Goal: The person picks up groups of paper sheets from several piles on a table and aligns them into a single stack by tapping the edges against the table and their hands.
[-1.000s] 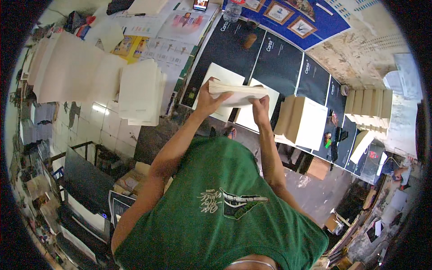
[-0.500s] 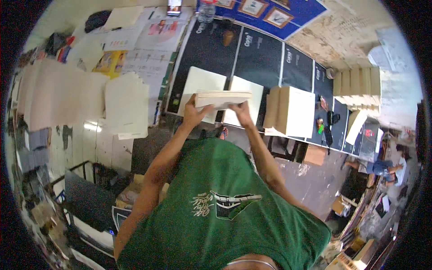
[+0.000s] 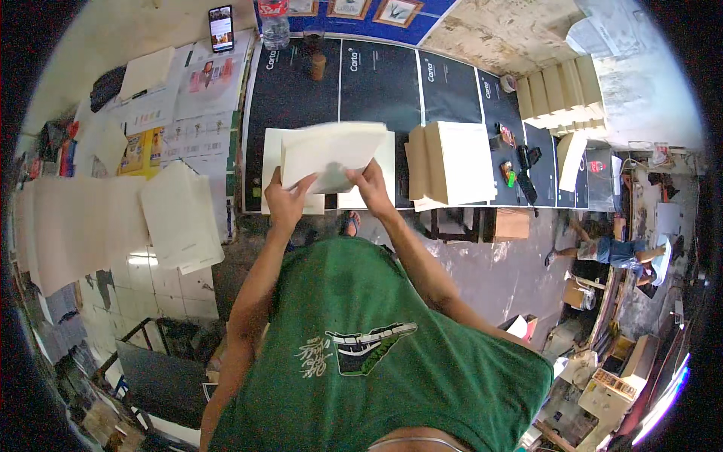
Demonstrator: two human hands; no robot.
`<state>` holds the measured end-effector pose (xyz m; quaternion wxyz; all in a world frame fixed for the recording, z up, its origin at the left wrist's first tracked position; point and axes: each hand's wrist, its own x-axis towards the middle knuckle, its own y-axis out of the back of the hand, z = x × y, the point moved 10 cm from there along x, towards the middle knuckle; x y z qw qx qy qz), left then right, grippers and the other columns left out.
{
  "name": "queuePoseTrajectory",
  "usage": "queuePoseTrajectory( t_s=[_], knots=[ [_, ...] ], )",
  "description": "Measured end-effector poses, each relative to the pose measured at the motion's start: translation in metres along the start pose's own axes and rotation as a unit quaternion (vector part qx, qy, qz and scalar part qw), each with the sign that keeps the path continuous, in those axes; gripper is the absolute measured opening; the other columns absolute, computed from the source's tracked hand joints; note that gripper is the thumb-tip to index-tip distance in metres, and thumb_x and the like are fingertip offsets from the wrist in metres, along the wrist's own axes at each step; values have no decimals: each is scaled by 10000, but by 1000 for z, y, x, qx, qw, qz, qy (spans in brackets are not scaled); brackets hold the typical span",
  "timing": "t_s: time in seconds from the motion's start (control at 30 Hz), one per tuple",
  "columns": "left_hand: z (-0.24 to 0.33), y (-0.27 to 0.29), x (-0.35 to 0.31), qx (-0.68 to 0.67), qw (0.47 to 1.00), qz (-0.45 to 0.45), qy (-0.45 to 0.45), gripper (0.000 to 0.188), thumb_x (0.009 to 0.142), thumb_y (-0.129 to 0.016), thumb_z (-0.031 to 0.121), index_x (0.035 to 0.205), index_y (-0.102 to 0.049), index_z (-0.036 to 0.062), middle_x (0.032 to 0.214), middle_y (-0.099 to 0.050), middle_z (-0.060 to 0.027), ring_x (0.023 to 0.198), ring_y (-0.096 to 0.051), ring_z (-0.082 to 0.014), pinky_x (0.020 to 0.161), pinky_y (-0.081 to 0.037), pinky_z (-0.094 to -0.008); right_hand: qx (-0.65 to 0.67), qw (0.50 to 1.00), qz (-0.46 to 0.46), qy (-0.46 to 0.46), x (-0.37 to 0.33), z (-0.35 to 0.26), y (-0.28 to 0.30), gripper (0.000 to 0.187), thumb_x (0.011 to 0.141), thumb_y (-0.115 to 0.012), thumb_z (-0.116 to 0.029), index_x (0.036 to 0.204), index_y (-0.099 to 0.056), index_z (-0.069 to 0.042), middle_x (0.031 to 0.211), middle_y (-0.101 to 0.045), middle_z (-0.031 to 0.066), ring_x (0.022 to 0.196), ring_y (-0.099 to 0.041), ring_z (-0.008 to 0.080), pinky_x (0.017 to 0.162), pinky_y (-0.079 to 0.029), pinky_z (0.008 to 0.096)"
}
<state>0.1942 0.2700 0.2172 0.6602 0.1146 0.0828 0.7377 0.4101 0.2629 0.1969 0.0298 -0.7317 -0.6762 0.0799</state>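
Both hands grip a thick stack of cream paper sheets (image 3: 331, 151) by its near corners, above the front of the black-topped table. My left hand (image 3: 286, 202) is closed on the near left corner, thumb on the near edge. At the near right, my right hand (image 3: 373, 192) pinches the stack. The broad upper face of the stack shows, and its near edge sags between the hands. Below it, a pile of cream sheets (image 3: 272, 151) pokes out at the left. Another cream pile (image 3: 387, 141) shows at the right, both partly hidden.
Right of my hands stand taller paper piles (image 3: 459, 162). Beyond them lie small packets (image 3: 510, 175) and a black strap (image 3: 531, 177). A plastic bottle (image 3: 275, 30) and a phone (image 3: 221, 30) stand at the back. More sheets (image 3: 181, 215) lie left. A person (image 3: 621, 252) is far right.
The stack has tipped from showing its layered edge to showing its broad face. Both hands still hold it. The whole view has shifted, with the table now further left.
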Motion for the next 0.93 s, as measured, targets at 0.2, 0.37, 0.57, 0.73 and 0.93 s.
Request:
queuePoseTrajectory(
  t_s=[0.2, 0.37, 0.57, 0.73, 0.93],
  knots=[
    [128, -2, 2, 19, 995, -95, -13, 469, 797, -809, 227, 1141, -614, -25, 1021, -700, -167, 924, -692, -243, 794, -540, -354, 191, 979, 77, 6, -4, -62, 16, 398, 948, -656, -179, 1288, -508, -34, 1232, -613, 80, 1129, -581, 175, 971, -472, 341],
    [204, -4, -34, -152, 957, -220, -115, 634, 749, -839, 232, 1279, -574, 8, 1283, -582, -174, 1147, -609, -270, 905, -519, -368, 388, 914, 75, -85, -13, -73, 14, 364, 1016, -510, -309, 1272, -495, -52, 1196, -604, 89, 1099, -593, 240, 927, -545, 423],
    [229, -10, -44, -72, 925, -213, -305, 689, 650, -887, 173, 1268, -619, 31, 1247, -611, -149, 1106, -632, -273, 914, -548, -356, 509, 854, -1, -110, -21, -74, -1, 297, 1019, -478, -286, 1122, -585, -28, 1043, -628, 99, 913, -622, 225, 766, -604, 387],
    [228, -12, -41, -83, 928, -193, -308, 606, 639, -886, 160, 1191, -669, 34, 1131, -671, -141, 1031, -668, -274, 896, -555, -350, 518, 842, 13, -147, -23, -61, -1, 269, 1019, -479, -270, 1072, -582, -28, 979, -614, 77, 868, -610, 204, 713, -613, 359],
    [205, -21, -38, -205, 920, -199, -267, 699, 678, -886, 162, 1304, -590, 71, 1146, -678, -126, 1053, -664, -318, 900, -550, -398, 560, 815, -100, -109, -19, -56, -1, 395, 998, -545, -339, 1332, -505, -131, 1194, -630, 97, 1073, -639, 264, 913, -565, 469]
  ],
)
